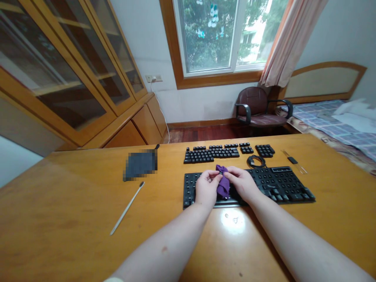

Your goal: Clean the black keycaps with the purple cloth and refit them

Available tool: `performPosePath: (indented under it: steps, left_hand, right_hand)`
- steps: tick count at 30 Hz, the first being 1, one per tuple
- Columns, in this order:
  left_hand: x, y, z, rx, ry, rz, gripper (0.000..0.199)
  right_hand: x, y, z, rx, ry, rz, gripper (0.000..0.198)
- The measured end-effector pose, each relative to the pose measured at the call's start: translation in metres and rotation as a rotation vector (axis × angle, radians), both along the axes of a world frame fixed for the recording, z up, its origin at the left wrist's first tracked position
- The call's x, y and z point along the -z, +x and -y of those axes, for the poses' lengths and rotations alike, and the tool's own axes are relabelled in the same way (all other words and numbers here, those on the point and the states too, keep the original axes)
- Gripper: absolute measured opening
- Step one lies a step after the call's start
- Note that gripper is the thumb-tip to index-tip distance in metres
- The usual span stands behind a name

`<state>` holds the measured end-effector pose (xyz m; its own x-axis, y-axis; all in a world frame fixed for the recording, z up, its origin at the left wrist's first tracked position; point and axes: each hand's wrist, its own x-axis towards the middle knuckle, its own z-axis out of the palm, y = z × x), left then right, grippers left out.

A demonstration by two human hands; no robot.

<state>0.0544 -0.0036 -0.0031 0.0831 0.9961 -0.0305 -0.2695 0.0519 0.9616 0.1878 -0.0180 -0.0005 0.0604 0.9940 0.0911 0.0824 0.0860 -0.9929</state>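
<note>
A black keyboard [282, 184] lies on the wooden desk with most of its keycaps off; several caps remain at its lower right. Over its left-middle part, my left hand [206, 188] and my right hand [243, 184] meet with fingers pinched. Both grip a crumpled purple cloth [223, 188] hanging between them. A tiny dark piece shows between the fingertips on the cloth, perhaps a keycap, too small to be sure. Behind the keyboard, loose black keycaps [202, 156] stand in grouped rows. A coiled black cable [256, 161] lies between them and the keyboard.
To the left are a thin white stick with a dark brush-like tip [127, 209] and a blurred-out dark flat object [141, 165]. A wire keycap puller [292, 160] with a black grip lies at the right. Beyond the desk stands a brown armchair [255, 102].
</note>
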Motion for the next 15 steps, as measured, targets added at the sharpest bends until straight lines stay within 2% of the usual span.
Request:
performPosePath:
  steps: [6, 15]
  left_hand:
    - [0.0034, -0.0014, -0.0025, 0.002, 0.002, -0.032, 0.016]
    - [-0.0035, -0.0017, -0.0011, 0.026, -0.049, -0.033, 0.017]
  right_hand:
    - [-0.0002, -0.0027, 0.0007, -0.075, 0.043, -0.03, 0.026]
    - [-0.0023, -0.0004, 0.0019, 0.068, -0.01, -0.002, 0.022]
